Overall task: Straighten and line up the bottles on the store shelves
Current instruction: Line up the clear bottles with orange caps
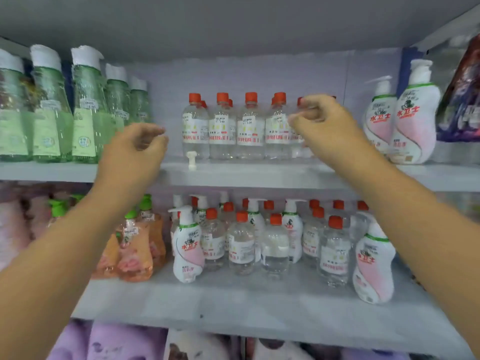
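Upper shelf [233,175]: red-capped clear bottles [250,126] at 12 o'clock already form a neat upright row. Left hand [135,154] at 9 o'clock hangs loosely curled, holding nothing. Right hand [324,126] at 2 o'clock, at the row's end bottle; whether its grip is clamped on it is unclear. Lower shelf bottles [241,240] at 6 o'clock jumbled, likely still to do.

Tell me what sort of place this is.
Most likely a shop aisle: tiered shelves hold many identical red-capped clear bottles bearing price stickers, flanked by green bottles and pump bottles.
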Motion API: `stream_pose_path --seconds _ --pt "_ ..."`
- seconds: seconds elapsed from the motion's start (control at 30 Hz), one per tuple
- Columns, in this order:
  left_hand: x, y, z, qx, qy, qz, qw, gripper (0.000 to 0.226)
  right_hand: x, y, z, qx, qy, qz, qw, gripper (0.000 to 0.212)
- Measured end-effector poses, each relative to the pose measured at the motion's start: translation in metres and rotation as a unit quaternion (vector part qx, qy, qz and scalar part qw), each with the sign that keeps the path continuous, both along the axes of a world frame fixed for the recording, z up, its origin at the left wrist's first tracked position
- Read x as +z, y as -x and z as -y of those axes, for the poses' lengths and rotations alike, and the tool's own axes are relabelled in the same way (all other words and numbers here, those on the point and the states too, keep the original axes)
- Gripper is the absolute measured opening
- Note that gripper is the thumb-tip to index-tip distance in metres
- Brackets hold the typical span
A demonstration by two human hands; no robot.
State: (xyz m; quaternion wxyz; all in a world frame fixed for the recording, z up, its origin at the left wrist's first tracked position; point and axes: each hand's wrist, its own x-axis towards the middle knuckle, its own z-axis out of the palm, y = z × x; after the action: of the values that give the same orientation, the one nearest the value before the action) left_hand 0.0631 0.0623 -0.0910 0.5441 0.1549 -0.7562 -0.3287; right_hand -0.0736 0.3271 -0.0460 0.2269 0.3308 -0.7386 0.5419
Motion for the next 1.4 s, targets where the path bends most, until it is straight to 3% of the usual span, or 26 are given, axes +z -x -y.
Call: stream_pose_path --seconds 0.1,0.2,0.3,0.37,0.43,0.63,0.73,0.9,1.0,1.07,1.27,1.4 --pt "-0.07 -0.033 -0.053 -0.051 -0.023 -0.068 0.996 0.016 -0.067 -0.044 -0.03 0.079 0.082 -0.073 0.991 0.026" --pt "-0.134 -0.007 -0.071 -0.116 -0.072 -0.005 0.991 0.022 -0.135 -0.037 -0.022 0.071 0.085 0.011 0.994 0.018" --pt "-0.173 0.04 -0.07 -0.139 -0.107 0.097 0.98 0.02 -0.19 0.0 -0.002 0.037 -0.005 0.172 0.984 0.028" --pt "-0.187 0.064 -0.066 -0.145 -0.129 0.121 0.973 0.026 -0.22 0.022 0.007 0.0 -0.052 0.212 0.976 0.042" --pt "-0.195 0.085 -0.062 -0.149 -0.136 0.131 0.971 0.048 -0.239 0.036 0.014 -0.017 -0.079 0.225 0.971 0.053" --pt "-0.203 0.129 -0.052 -0.164 -0.158 0.216 0.949 0.079 -0.256 0.066 0.05 -0.042 -0.102 0.26 0.959 0.08" --pt "-0.202 0.139 -0.054 -0.153 -0.143 0.243 0.947 0.082 -0.258 0.072 0.065 -0.062 -0.105 0.264 0.957 0.087" --pt "-0.21 0.141 -0.049 -0.185 -0.128 0.204 0.953 0.081 -0.263 0.085 0.058 -0.089 -0.187 0.256 0.944 0.083" --pt "-0.221 0.121 -0.041 -0.216 -0.117 0.174 0.954 0.079 -0.263 0.064 0.027 -0.045 -0.134 0.258 0.956 0.052" --pt "-0.228 0.102 -0.033 -0.225 -0.105 0.167 0.954 0.081 -0.265 0.047 0.001 -0.028 -0.107 0.258 0.96 0.042" --pt "-0.226 0.076 -0.038 -0.253 -0.13 0.214 0.935 0.086 -0.273 0.016 -0.032 -0.023 -0.043 0.24 0.969 0.075" --pt "-0.221 0.067 -0.056 -0.226 -0.144 0.196 0.943 0.082 -0.261 0.02 -0.032 -0.053 -0.067 0.229 0.97 0.073"
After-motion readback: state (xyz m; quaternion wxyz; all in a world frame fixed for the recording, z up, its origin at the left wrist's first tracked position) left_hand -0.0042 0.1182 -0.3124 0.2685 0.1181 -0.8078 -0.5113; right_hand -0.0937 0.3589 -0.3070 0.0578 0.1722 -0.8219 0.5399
